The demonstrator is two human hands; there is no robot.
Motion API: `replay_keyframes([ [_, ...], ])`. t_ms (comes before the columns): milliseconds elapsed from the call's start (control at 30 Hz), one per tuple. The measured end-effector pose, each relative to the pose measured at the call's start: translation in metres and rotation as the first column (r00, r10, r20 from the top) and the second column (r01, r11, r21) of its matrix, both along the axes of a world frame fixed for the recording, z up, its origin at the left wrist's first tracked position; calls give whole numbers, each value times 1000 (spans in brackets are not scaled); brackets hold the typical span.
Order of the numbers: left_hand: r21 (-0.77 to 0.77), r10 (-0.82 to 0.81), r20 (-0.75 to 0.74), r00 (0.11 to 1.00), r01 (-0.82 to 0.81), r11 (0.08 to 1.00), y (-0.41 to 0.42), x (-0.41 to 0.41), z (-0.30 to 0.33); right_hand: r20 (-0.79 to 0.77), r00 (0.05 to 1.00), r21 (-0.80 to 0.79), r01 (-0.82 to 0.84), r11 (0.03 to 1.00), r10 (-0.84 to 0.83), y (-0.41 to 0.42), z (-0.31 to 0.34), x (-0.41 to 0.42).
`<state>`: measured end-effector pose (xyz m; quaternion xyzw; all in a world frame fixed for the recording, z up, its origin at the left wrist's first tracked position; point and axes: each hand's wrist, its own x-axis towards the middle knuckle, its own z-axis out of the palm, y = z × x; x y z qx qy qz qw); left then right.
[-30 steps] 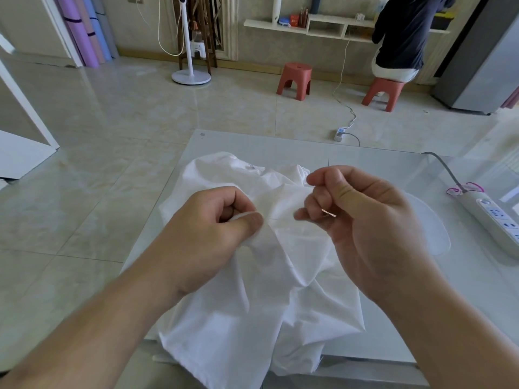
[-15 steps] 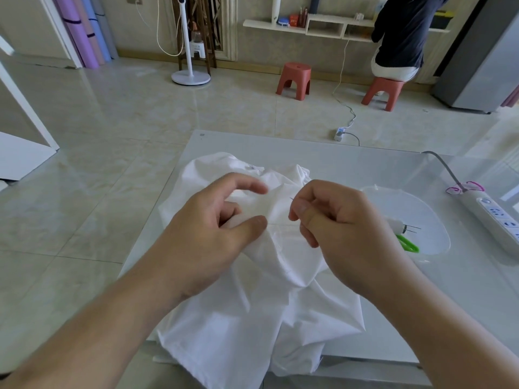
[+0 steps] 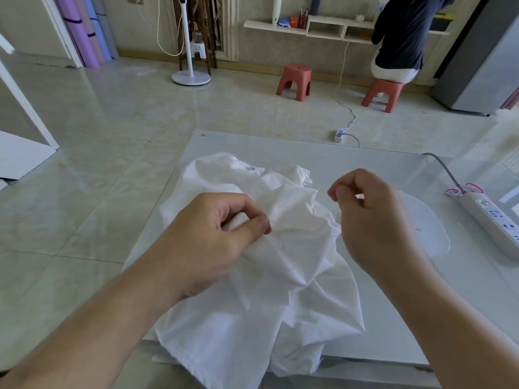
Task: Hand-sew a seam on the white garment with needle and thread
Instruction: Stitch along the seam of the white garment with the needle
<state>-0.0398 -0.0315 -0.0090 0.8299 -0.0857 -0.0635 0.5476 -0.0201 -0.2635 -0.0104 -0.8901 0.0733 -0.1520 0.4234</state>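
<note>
Here — pinched white garment [image 3: 280, 248] fold in left hand [image 3: 213, 234]; right hand [image 3: 365, 217], fingertips pinched together, just right — needle unseen.

I am looking into a home's living room: glossy beige marble-look floor tiles [image 3: 112, 113], two small red plastic stools [image 3: 295, 80] by the far wall, a white pedestal fan stand [image 3: 191, 74], and a white wall shelf [image 3: 309, 28] holding oddments.

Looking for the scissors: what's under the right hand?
The right hand hides most of the white dish; only the dish's bare rim shows. Scissors cannot be seen.
</note>
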Motion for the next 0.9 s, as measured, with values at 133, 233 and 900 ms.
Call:
replay_keyframes([
  [133, -2, 9, -9, 1000, -9, 1000, -1, 0, 1, 5, 980, 210, -193, 958, 197, 13, 5, -9],
  [233, -4, 0, 4, 1000, 0, 1000, -1, -1, 2, -66, 915, 280, -365, 888, 397, 25, 9, -17],
  [900, -5, -3, 15, 1000, 3, 1000, -1, -1, 3, -152, 888, 94, -424, 901, 434, 21, 17, -21],
])
